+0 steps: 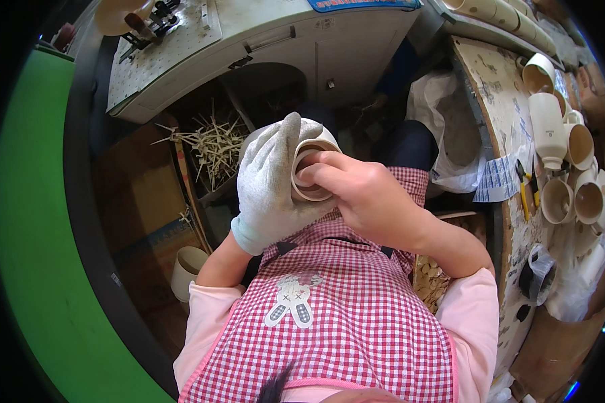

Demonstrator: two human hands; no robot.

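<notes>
In front of my chest is a cream-coloured hollow round container [327,139], tilted so its open end faces up toward me. My left hand [265,181], in a light grey knit glove, is wrapped around its outside. My bare right hand [376,195] comes from the other side, thumb and fingers drawn together and reaching into the opening. Stepped rings show on the inner wall. The right fingertips are partly hidden inside, so whatever they pinch cannot be made out.
Thin beige sticks [215,144] fill a bin ahead-left; a cream cup [187,269] stands below. A white cabinet [329,50] spans the front. The right workbench [511,134] bears several mugs, a white bottle [548,127] and a yellow-handled tool [523,191]. Small flat pieces [429,285] lie near my right elbow.
</notes>
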